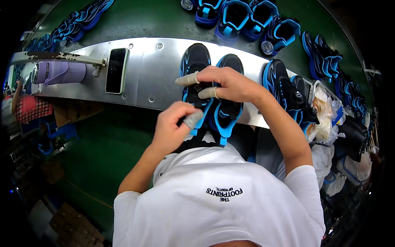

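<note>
Two black-and-blue sneakers lie side by side on the metal ledge before me, toes pointing away: a left sneaker and a right sneaker. My right hand reaches across both from the right. Its thumb and forefinger, in pale finger covers, are stretched out and apart over the left sneaker's tongue. My left hand is at that sneaker's collar on the near left side. Its fingers are curled and the thumb, in a grey cover, meets the forefinger. What lies in that pinch is too small to make out.
A phone and a lilac tumbler lie on the ledge at left, beside a chipped metal bar. Another sneaker pair stands at right, near a basket of plastic-wrapped items. More sneakers line the green surface beyond.
</note>
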The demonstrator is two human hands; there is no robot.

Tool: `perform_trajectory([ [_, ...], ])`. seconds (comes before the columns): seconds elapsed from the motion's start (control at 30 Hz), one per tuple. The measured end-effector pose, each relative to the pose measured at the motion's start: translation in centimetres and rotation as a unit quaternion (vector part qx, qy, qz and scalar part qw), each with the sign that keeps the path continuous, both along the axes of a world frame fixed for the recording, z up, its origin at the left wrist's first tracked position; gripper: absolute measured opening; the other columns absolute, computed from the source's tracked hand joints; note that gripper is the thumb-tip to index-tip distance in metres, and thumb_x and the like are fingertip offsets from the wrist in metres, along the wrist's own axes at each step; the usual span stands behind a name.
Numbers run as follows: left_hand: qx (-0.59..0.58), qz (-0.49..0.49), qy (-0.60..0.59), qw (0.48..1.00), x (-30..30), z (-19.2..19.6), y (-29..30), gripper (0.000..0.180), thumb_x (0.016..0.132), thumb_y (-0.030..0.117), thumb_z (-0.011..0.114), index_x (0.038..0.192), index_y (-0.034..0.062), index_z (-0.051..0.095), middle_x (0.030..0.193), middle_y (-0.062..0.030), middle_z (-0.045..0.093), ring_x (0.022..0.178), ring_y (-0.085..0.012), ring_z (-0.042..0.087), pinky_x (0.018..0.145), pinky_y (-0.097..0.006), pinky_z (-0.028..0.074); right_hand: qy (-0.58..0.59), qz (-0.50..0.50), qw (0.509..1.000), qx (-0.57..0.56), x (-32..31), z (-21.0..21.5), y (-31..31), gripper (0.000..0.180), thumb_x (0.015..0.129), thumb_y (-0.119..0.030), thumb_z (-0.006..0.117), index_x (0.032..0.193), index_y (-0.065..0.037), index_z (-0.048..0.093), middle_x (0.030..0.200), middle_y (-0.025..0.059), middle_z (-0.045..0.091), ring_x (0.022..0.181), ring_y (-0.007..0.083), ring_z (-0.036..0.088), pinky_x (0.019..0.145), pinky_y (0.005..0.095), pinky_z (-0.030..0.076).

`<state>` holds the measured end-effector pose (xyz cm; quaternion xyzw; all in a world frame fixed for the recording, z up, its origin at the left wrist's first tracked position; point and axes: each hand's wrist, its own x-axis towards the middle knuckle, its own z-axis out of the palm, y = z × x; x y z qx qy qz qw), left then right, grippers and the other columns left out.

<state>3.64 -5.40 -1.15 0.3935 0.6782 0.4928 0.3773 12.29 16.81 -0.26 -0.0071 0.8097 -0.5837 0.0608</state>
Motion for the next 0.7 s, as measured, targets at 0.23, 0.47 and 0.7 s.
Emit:
perform_trajectory([
  [0.23,0.030,-0.009,0.021,0.999,1.3,-0.9,0.6,0.013,0.082,-0.009,0.056,0.092,-0.0048,0.062,0.092,-0.0119,0.059,0.081,-0.0175,0.056,0.084,-0.030,0.049,0.035,-0.153,0.975,0.157,0.6,0.0,-3.3,0.045,0.075,-0.008,0.073,0.119,-0.012,0.066,0.098,0.0072,0.067,0.091,0.0270,0.057,0.086,0.0379,0.048],
  [0.47,0.061,0.009,0.068,0.996,1.7,-1.0,0.8,0.013,0.079,-0.002,0.060,0.091,-0.0018,0.064,0.088,-0.0117,0.065,0.083,-0.0242,0.056,0.078,-0.032,0.046,0.024,-0.136,0.990,0.042,0.4,0.2,-2.2,0.051,0.074,-0.012,0.075,0.124,-0.013,0.063,0.098,0.0104,0.065,0.093,0.0282,0.056,0.085,0.0384,0.047],
  [0.7,0.023,-0.107,0.193,0.975,2.0,1.5,1.0,0.032,0.084,0.019,0.071,0.114,0.0113,0.068,0.113,-0.0180,0.056,0.105,-0.0346,0.052,0.089,-0.042,0.045,0.091,-0.208,0.941,0.251,0.0,-0.6,-4.4,0.045,0.075,-0.011,0.073,0.119,-0.014,0.064,0.091,0.0102,0.061,0.089,0.0291,0.052,0.083,0.0391,0.043],
])
